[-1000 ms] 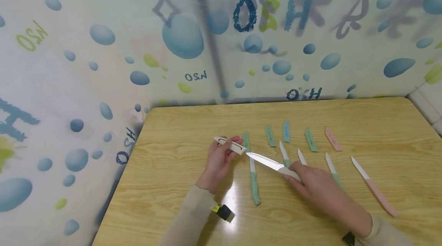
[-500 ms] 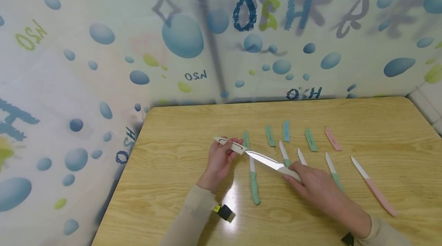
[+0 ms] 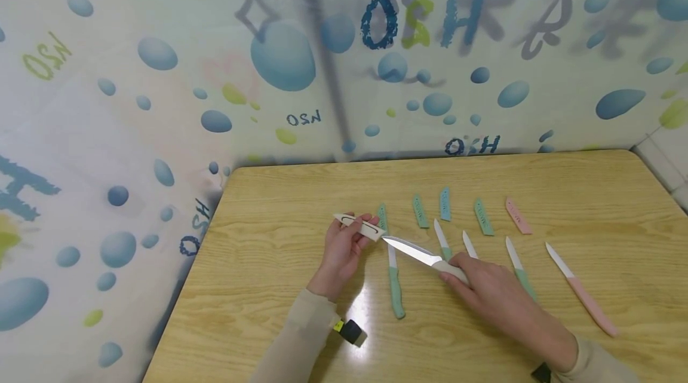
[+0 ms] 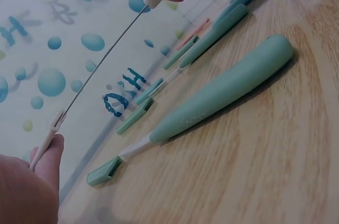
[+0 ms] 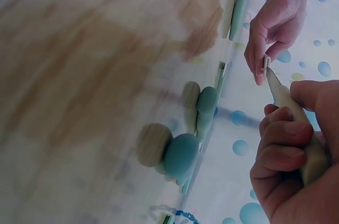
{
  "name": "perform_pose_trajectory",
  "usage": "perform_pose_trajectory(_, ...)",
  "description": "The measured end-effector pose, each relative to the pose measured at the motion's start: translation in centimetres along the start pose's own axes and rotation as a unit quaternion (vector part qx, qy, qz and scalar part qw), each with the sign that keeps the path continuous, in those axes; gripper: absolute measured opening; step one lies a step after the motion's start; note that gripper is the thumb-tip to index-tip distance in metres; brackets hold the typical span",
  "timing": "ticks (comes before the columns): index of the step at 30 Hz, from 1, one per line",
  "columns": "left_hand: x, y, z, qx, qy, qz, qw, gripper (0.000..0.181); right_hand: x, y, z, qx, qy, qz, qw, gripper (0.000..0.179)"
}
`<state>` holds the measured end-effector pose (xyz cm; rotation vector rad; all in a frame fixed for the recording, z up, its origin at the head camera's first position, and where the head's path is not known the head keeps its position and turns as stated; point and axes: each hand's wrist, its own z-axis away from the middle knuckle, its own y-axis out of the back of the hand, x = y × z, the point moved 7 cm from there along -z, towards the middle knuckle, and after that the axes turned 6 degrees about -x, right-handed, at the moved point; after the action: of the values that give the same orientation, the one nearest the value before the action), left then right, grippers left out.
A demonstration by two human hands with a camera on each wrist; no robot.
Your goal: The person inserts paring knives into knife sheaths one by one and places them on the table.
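Observation:
My left hand pinches a cream knife sheath between thumb and fingers, its mouth facing right. In my right hand a knife with a cream handle is gripped, its bare blade pointing left. The blade's tip is right at the sheath's mouth, and both are held above the table. In the left wrist view the blade runs edge-on toward the slot of the sheath. The right wrist view shows curled fingers around the handle.
A green-handled knife lies below the hands, its tip near a green sheath. Several more knives, including a pink one, lie to the right. Green, blue and pink sheaths line the back of the wooden table.
Nearly nothing: both hands hold the sheath and the knife in the same place, tip at the mouth. The head view has shifted very slightly.

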<state>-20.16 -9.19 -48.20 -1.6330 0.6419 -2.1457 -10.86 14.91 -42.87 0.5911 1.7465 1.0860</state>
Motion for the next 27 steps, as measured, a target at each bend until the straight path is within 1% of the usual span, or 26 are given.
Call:
perform_pose_trajectory(14,-0.1,-0.1,0.0,-0.002,0.001,0.000,1.0000,0.043,0.1,0.0,0.0,-0.006,-0.009,0.002,0.9999,0.015)
perform_pose_trajectory(17,-0.2,-0.3,0.0,-0.010,0.007,0.006,0.9999,0.038,0.1,-0.1,0.0,-0.006,-0.008,0.000,0.9999,0.015)
perform_pose_trajectory(21,-0.5,-0.7,0.1,-0.027,0.025,0.029,0.9989,0.020,0.1,-0.2,0.1,-0.010,-0.013,-0.003,0.9999,0.015)
perform_pose_trajectory(24,-0.6,-1.3,0.2,-0.038,0.041,0.052,0.9971,0.021,0.1,-0.4,0.2,-0.021,-0.026,-0.012,0.9994,0.017)
perform_pose_trajectory(27,-0.7,-2.0,0.2,-0.041,0.053,0.077,0.9947,0.026,0.1,-0.8,0.3,-0.044,-0.044,-0.035,0.9974,0.020)
